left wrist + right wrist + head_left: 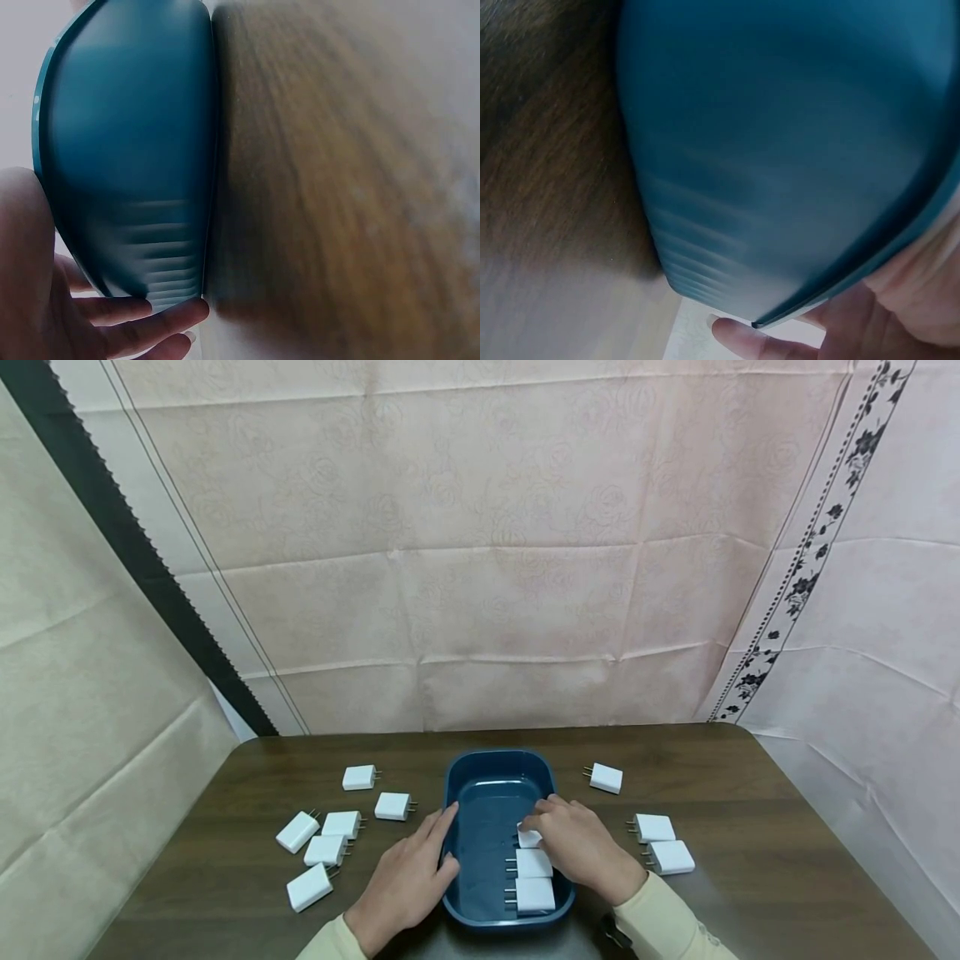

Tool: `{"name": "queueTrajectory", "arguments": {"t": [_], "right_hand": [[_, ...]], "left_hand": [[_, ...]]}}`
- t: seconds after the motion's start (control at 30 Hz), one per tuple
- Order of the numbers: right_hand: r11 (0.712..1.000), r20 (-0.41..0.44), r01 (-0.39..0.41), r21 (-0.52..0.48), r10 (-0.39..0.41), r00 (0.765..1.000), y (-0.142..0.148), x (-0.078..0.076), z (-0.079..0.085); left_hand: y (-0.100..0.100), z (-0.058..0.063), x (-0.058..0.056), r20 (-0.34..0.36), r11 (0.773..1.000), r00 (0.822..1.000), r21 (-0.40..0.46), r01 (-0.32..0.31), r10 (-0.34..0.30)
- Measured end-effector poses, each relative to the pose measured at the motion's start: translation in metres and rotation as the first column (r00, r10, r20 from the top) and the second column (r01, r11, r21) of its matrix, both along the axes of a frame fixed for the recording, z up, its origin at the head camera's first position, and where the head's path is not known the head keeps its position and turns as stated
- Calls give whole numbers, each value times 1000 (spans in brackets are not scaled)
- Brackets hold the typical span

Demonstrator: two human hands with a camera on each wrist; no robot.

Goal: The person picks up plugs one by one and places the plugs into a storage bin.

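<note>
From the head view, three white chargers (pixel 534 864) already lay in the blue tray (pixel 491 772), and nine more waited on the bench (pixel 750 777), six beyond the left hand (pixel 408 881), three outside the right hand (pixel 577 847). That right hand pinched the farthest charger in the tray; the left rested flat-fingered on the tray's rim. Left wrist view: straight fingers (pixel 150 319) against the tray's wall (pixel 135 150). Right wrist view: one fingertip (pixel 739 337) beneath the tray's underside (pixel 780 150), grip hidden.
</note>
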State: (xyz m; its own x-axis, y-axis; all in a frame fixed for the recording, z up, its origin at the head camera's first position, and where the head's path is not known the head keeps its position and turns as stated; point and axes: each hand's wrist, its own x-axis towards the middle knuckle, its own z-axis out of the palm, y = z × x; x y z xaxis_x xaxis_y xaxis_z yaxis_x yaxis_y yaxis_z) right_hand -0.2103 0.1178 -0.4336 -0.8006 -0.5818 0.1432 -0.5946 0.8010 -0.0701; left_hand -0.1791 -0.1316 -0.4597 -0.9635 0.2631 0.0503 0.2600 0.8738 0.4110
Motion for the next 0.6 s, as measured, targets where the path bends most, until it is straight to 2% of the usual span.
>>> {"name": "queueTrajectory", "arguments": {"t": [0.6], "right_hand": [[1000,5,9,-5,-9,1000,-1,0,1]], "left_hand": [[0,0,-1,1,1000,1000,-5,-4,4]]}}
